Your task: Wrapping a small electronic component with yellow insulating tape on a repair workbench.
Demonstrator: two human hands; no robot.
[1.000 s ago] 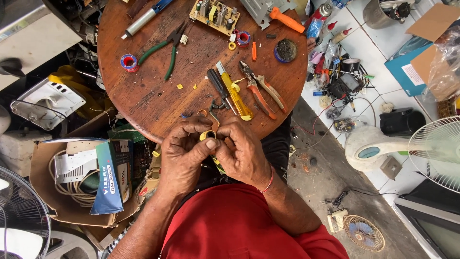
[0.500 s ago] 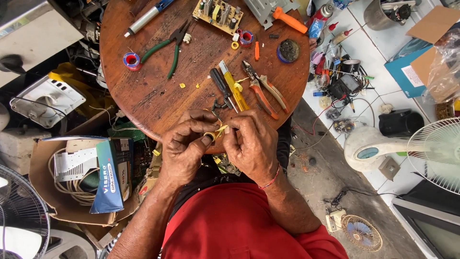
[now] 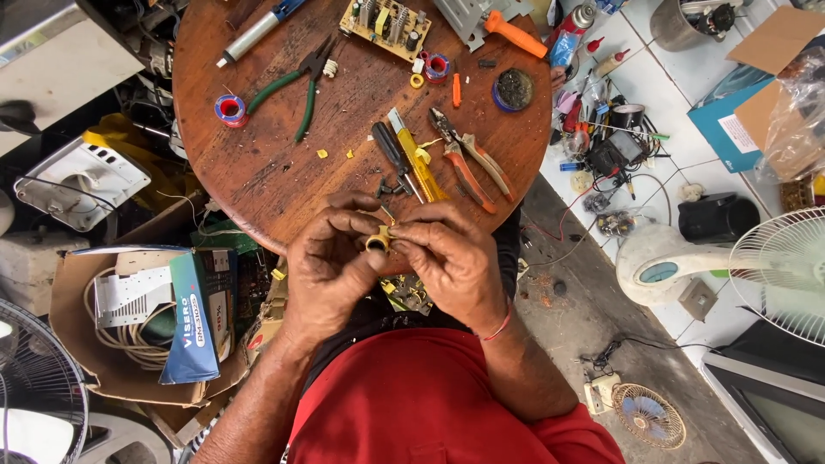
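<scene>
hands (image 3: 391, 258) shifted nearer; round wooden table (image 3: 258, 180) (cluttered)

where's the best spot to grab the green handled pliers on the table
Take the green-handled pliers by the two green handles, coming straight down from above. They lie flat on the round wooden table with the handles splayed toward the near-left, bare wood around them, while the metal jaw end points toward the far side near a small white bit. Closing the handles together probably gives the firmest hold.
</scene>
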